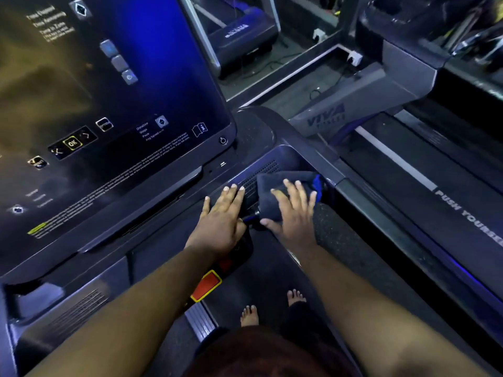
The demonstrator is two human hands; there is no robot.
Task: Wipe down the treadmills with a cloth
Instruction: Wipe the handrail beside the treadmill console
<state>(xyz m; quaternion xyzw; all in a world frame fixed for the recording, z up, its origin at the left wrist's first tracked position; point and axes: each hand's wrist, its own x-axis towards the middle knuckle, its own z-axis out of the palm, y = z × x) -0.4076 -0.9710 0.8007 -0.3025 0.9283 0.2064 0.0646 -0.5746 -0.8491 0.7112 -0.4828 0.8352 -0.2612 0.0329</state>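
Dim gym treadmill console (pixel 272 148): right hand (pixel 292 210) presses flat on the cloth (pixel 283 183), left hand (pixel 221 216) lies open, empty. Wiping leftward could brush the touchscreen (pixel 109 104) and trigger buttons.

Gym floor, cardio area: a treadmill console (pixel 152 202) with a large lit touchscreen (pixel 109 85) showing workout readouts and an OK button, and a red stop key (pixel 206 285) below it. Just beside it on the right stands a second treadmill (pixel 408 170), its belt marked with a white stripe, its side rail lettered "PUSH YOURSE…" and its motor cover branded "VIVA". Beyond, a third machine (pixel 242 36), with power cables (pixel 324 85) and plugs on the dark floor.
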